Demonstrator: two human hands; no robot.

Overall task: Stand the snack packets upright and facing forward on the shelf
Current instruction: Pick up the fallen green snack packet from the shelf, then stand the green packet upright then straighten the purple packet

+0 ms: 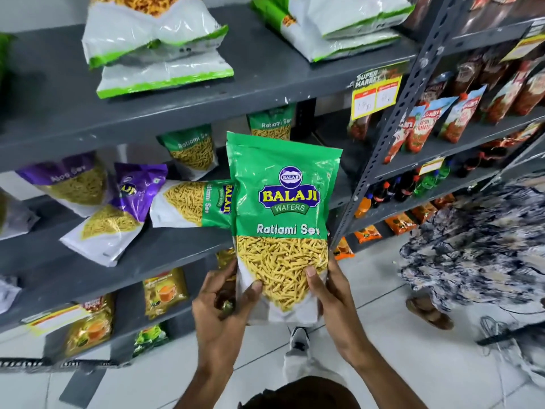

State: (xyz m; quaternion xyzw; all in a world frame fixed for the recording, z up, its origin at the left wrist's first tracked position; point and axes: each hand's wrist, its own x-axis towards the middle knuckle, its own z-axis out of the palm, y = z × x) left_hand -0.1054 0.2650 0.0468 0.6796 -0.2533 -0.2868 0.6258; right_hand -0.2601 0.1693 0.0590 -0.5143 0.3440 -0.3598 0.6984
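A green Ratlami Sev packet (281, 214) is held upright in front of the grey shelf (165, 249), its front facing me. My left hand (219, 311) grips its lower left corner and my right hand (333, 302) grips its lower right edge. On the shelf behind it another green sev packet (191, 203) lies on its side. Two more green packets (191, 150) (271, 124) stand upright at the back. A purple packet (124, 208) leans tilted and a second purple packet (70, 183) stands behind it.
Green-and-white packets (159, 45) lie flat on the shelf above. A perforated grey upright (392, 137) separates this rack from one with sauce pouches (442, 119) and drink bottles. A person in a patterned garment (477, 240) stands at the right. Orange packets (165, 293) fill the lower shelf.
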